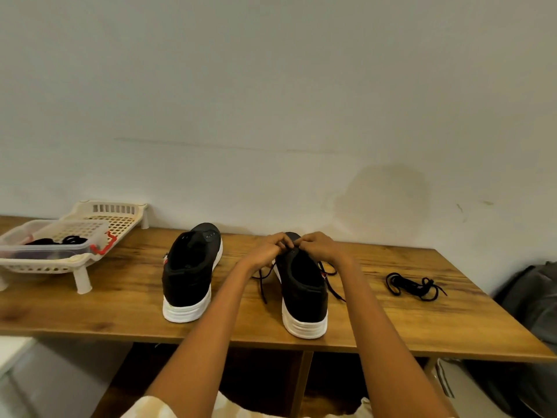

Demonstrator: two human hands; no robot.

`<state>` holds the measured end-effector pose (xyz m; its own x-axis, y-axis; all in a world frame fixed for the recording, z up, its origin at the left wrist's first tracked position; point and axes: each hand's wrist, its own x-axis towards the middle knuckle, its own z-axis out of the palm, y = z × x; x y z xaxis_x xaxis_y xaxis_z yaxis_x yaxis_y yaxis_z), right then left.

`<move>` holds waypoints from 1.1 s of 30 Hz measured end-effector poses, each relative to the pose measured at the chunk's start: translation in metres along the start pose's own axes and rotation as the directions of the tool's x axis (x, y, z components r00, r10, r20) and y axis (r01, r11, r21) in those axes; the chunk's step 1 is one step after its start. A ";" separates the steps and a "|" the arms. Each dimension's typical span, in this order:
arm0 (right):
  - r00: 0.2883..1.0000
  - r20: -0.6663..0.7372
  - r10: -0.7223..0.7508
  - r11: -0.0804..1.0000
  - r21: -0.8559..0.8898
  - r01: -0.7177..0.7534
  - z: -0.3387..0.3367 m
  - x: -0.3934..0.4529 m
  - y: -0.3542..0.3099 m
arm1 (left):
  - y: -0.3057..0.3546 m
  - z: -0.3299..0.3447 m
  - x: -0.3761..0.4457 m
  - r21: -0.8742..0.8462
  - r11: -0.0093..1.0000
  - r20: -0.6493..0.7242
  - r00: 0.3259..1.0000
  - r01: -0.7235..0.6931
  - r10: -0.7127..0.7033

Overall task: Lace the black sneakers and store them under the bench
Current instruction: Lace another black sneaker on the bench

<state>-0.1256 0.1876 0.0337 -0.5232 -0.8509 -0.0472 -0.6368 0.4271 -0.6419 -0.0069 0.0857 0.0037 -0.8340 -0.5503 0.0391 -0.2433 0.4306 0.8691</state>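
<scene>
Wooden bench (391, 321) against a pale wall. Right black sneaker (301, 285), heel toward the viewer, white sole; its lace (331, 285) trails down both sides. Left hand (266, 248) and right hand (321, 245) meet over its eyelets, fingers curled, pinching the lace. Left black sneaker (190, 267) stands just beside, unlaced. Loose coiled black lace (413, 286) lies well to the right. Far left: cream slotted rack (81, 260) holding a clear tub (45, 251) with dark laces (60, 240) inside.
</scene>
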 end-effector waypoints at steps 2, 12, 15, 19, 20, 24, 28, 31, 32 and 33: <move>1.000 0.007 0.019 0.999 -0.050 -0.019 0.003 0.004 0.001 | -0.003 0.000 0.001 -0.083 0.995 -0.044 0.997 0.061 -0.065; 0.982 -0.139 -0.129 0.942 -0.326 0.077 0.008 0.008 0.009 | -0.011 0.002 0.005 0.010 0.999 -0.103 0.994 -0.036 0.036; 0.960 -0.262 -0.100 0.972 -0.232 0.038 0.014 0.012 0.016 | -0.010 0.004 0.006 0.019 0.998 -0.124 0.991 -0.052 0.054; 0.915 -0.403 0.016 1.000 0.017 -0.009 0.020 0.014 0.028 | -0.006 0.012 0.012 0.071 0.996 -0.141 0.987 -0.061 0.071; 0.916 -0.401 0.023 0.999 0.039 -0.008 0.021 0.012 0.027 | -0.005 0.014 0.014 0.113 0.993 -0.148 0.987 -0.045 0.062; 0.917 -0.397 0.025 0.992 0.122 0.026 0.026 0.006 0.021 | -0.002 0.015 0.025 0.124 0.992 -0.176 0.984 0.016 0.006; 0.916 -0.394 0.073 0.963 0.267 0.038 0.027 0.009 0.022 | 0.006 0.010 0.034 0.123 0.992 -0.166 0.986 0.035 -0.015; 0.945 -0.328 0.002 0.893 0.426 0.146 0.020 0.005 0.020 | 0.026 0.006 0.033 -0.320 0.947 -0.227 0.968 0.025 -0.103; 0.951 -0.304 -0.051 0.879 0.438 0.187 0.015 0.003 0.019 | 0.032 0.004 0.032 -0.467 0.883 -0.226 0.960 0.044 -0.167; 0.952 -0.284 -0.111 0.887 0.404 0.224 0.011 0.000 0.018 | 0.036 0.003 0.033 -0.569 0.819 -0.209 0.951 0.070 -0.227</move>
<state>-0.1305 0.1915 0.0138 -0.5880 -0.7713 0.2437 -0.4529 0.0643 -0.8892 -0.0440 0.0849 0.0347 -0.6348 -0.7706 -0.0569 0.0235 -0.0929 0.9954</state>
